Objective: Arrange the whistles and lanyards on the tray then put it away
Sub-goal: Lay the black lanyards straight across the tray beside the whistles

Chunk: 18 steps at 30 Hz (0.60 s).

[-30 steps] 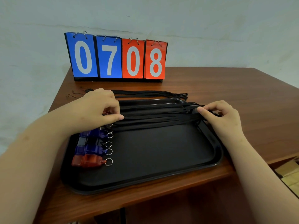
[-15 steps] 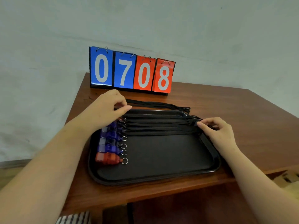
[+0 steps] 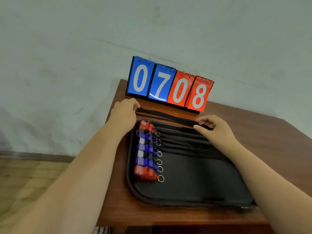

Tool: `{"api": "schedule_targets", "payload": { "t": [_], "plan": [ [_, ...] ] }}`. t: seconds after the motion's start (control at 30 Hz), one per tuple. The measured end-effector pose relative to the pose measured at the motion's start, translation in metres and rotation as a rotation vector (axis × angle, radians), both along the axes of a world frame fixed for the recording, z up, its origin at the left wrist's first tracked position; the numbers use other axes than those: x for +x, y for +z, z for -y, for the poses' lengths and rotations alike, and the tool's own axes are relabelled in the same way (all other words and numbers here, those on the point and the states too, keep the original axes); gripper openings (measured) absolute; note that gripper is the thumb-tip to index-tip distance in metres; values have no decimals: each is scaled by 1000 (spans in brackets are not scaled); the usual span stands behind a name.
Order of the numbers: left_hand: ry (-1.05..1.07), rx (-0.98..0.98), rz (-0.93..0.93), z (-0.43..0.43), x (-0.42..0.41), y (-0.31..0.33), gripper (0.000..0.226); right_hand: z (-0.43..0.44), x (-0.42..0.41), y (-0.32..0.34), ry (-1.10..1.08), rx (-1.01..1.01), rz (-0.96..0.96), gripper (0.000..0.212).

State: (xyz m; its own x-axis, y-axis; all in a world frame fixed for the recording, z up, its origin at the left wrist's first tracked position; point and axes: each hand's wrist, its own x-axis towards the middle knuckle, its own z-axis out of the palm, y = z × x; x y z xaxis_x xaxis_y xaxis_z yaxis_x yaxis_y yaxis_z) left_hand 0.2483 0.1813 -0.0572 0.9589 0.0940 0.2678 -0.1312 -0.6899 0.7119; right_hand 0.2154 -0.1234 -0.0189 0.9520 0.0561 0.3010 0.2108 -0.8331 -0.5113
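Observation:
A black tray (image 3: 194, 188) lies on the wooden table. Along its left side several whistles (image 3: 146, 152) in red, blue and white lie in a column, each with a metal ring. Black lanyards (image 3: 182, 141) stretch rightward across the tray's far half. More black lanyards (image 3: 162, 114) lie on the table behind the tray. My left hand (image 3: 124, 112) pinches the left end of these lanyards on the table. My right hand (image 3: 212, 129) rests with fingers on their right end at the tray's far rim.
A flip scoreboard (image 3: 168, 86) reading 0708 stands at the table's back edge, right behind the hands. The table's left edge (image 3: 108, 166) runs close to the tray. A pale wall rises behind; wood-pattern floor lies at the left.
Both hands left the lanyards on the tray and reached back to the lanyards on the table behind it. The camera swung left and tilted.

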Motion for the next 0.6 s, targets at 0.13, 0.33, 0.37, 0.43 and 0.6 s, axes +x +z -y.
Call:
{"api": "schedule_targets", "payload": {
  "t": [0.13, 0.33, 0.37, 0.43, 0.6],
  "plan": [
    [22, 37, -34, -3, 2, -7, 37, -57, 31, 3, 101, -13, -49, 18],
    [49, 121, -39, -2, 5, -8, 31, -112, 64, 4, 152, -85, -157, 15],
    [48, 140, -34, -2, 5, -8, 29, -118, 69, 2, 154, -101, -186, 15],
    [55, 155, -47, -2, 5, -6, 27, -125, 74, -2, 155, -132, -233, 13],
    [61, 158, -62, -1, 5, -3, 24, -131, 79, -8, 149, -147, -294, 6]
  ]
}}
